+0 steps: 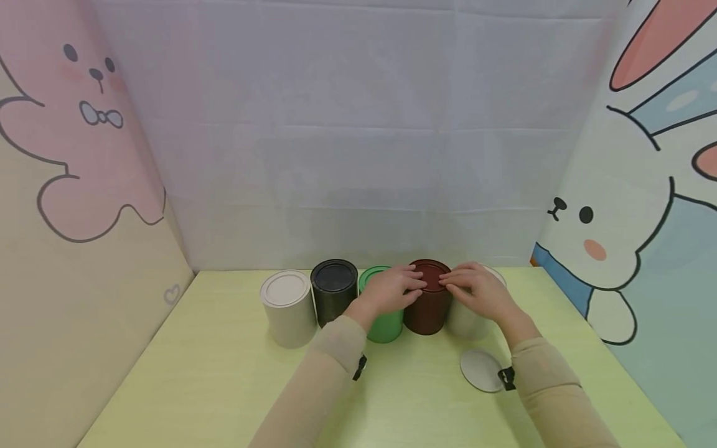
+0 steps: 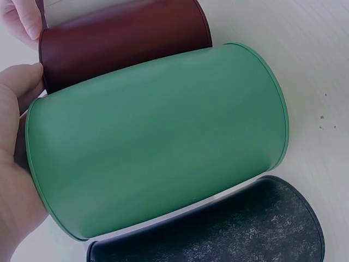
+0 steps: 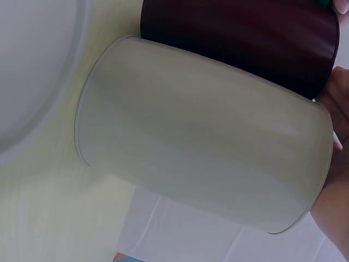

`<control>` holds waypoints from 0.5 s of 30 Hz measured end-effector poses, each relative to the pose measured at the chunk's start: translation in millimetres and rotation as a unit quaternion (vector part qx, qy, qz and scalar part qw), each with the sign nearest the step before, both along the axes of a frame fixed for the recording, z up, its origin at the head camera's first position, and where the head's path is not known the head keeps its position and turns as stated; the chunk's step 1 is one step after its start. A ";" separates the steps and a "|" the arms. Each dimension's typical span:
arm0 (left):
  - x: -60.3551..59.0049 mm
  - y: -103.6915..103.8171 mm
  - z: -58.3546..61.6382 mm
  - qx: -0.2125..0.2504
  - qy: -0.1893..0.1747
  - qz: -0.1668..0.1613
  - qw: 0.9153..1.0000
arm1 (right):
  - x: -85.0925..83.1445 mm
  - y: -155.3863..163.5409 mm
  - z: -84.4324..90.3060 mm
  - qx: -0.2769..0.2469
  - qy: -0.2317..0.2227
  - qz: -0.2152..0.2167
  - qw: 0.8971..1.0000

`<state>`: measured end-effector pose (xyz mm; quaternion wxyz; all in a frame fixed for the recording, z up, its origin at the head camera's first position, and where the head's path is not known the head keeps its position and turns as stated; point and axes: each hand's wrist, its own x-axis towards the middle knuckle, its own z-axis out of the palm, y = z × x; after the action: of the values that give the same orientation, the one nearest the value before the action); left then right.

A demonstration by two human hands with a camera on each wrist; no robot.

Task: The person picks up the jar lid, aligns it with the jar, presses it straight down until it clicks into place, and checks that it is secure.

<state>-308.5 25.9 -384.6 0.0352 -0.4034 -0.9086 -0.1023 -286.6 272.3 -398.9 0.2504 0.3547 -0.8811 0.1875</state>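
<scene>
A dark red canister (image 1: 427,314) stands upright between my hands. My left hand (image 1: 386,291) reaches over the green canister (image 1: 385,328), its fingertips touching the left side of the red lid (image 1: 431,274). From the opposite side my right hand (image 1: 483,291) rests its fingertips on that lid's right edge, passing above a white canister (image 1: 467,323). Most of this white canister's top is hidden by the hand. Both hands have fairly straight fingers. In the left wrist view, fingertips meet the red canister's (image 2: 125,41) rim.
A loose white disc-shaped lid (image 1: 480,371) lies on the pale yellow table (image 1: 224,398) near my right wrist. Further left in the row stand a black canister (image 1: 333,298) and another white canister (image 1: 290,320). A white cloth backdrop (image 1: 358,155) hangs behind them.
</scene>
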 end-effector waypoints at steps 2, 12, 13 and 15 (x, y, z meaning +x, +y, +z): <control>-0.3 0.0 -0.2 0.001 -0.002 0.000 1.000 | 0.2 -0.3 0.1 -0.001 0.000 0.000 1.000; -0.6 0.4 0.2 0.002 -0.009 0.003 1.000 | 1.1 -2.4 2.1 -0.008 -0.010 -0.008 1.000; -0.8 0.3 0.1 0.001 -0.011 0.003 1.000 | 1.1 -2.6 1.9 -0.007 -0.008 -0.007 1.000; -1.2 -0.1 0.0 0.004 -0.014 0.004 1.000 | 1.1 -3.2 2.4 -0.008 -0.008 -0.005 1.000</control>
<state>-309.7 25.9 -384.5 0.0239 -0.3981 -0.9103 -0.1112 -285.5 269.1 -396.6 0.2473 0.3469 -0.8833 0.1956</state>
